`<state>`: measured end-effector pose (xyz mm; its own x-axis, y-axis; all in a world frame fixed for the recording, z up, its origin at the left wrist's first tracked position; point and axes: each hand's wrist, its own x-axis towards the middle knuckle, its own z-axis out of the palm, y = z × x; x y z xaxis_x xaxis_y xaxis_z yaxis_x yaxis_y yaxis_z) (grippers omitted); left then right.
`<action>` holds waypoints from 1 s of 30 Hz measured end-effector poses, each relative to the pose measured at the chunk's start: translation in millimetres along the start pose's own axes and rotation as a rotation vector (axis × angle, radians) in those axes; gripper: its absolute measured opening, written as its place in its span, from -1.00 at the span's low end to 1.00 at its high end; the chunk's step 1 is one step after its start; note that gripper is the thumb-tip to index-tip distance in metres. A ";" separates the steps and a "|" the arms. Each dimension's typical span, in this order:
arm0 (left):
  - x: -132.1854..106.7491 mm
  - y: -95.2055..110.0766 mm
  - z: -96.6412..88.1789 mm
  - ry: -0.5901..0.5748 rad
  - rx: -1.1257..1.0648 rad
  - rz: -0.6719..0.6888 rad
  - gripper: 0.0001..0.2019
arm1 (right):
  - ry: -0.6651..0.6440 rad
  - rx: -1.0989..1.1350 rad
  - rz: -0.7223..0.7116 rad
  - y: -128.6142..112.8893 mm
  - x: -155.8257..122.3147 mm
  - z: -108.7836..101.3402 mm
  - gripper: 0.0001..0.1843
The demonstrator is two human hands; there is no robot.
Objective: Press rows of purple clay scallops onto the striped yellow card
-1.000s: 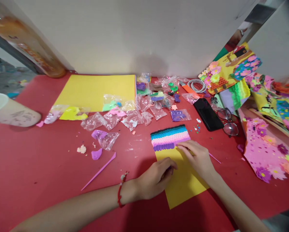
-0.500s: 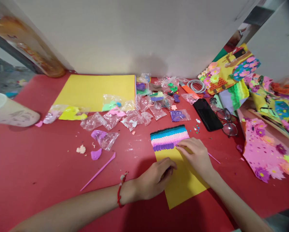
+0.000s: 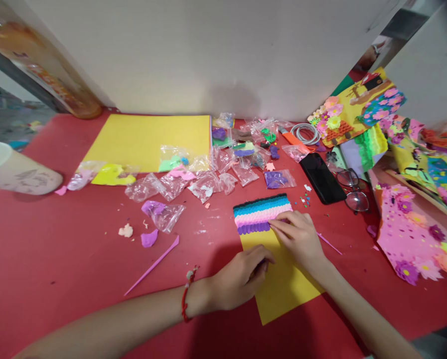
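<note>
A small yellow card (image 3: 283,289) lies on the red table (image 3: 59,249). Rows of black, blue, white, pink and purple clay (image 3: 260,212) cover its top end. My right hand (image 3: 300,238) rests on the card with its fingertips pressed together at the right end of the purple row; what they pinch is hidden. My left hand (image 3: 238,279) sits curled on the card's lower left edge, a red bracelet on its wrist. A thin pink stick (image 3: 330,243) pokes out from under my right hand.
Small plastic bags of coloured clay (image 3: 208,174) are strewn behind the card, by a large yellow sheet (image 3: 144,139). A pink modelling tool (image 3: 152,266) and purple lump (image 3: 149,238) lie left. Phone (image 3: 321,177), glasses (image 3: 352,189) and paper-flower crafts (image 3: 413,234) crowd the right; a cup (image 3: 17,172) lies far left.
My right hand has slid a little to the left along the purple clay row. My left hand has stayed in place.
</note>
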<state>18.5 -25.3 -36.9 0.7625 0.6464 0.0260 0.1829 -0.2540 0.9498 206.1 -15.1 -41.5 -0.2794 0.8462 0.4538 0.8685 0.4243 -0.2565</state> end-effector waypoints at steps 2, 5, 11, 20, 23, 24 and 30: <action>-0.1 -1.1 0.5 0.004 -0.003 0.011 -0.81 | 0.015 -0.011 0.000 -1.3 -0.3 -3.1 -0.87; -0.8 -2.5 0.6 0.011 -0.013 0.026 -0.83 | 0.007 0.006 -0.018 -1.4 -3.8 -11.9 -0.80; -0.4 -0.9 0.2 0.011 -0.022 0.036 -0.84 | -0.061 0.026 -0.161 4.5 -15.3 -20.4 -0.66; -0.7 -2.8 0.7 0.001 -0.013 0.023 -0.81 | -0.066 -0.091 -0.256 7.0 -14.1 -13.1 -0.62; -0.6 -2.9 0.2 -0.006 -0.011 0.024 -0.81 | -0.080 -0.092 -0.272 8.3 -13.7 -12.3 -0.60; -0.5 -2.8 0.1 -0.008 -0.009 0.024 -0.81 | -0.082 -0.089 -0.275 8.8 -13.7 -12.1 -0.60; -0.6 -2.6 2.8 0.007 0.008 -0.011 -0.83 | -0.097 -0.044 -0.260 8.7 -15.3 -13.9 -0.56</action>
<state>19.3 -27.0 -40.3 0.7564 0.6539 0.0181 0.1958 -0.2526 0.9476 223.6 -28.9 -38.8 -0.5311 0.7386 0.4151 0.7789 0.6185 -0.1040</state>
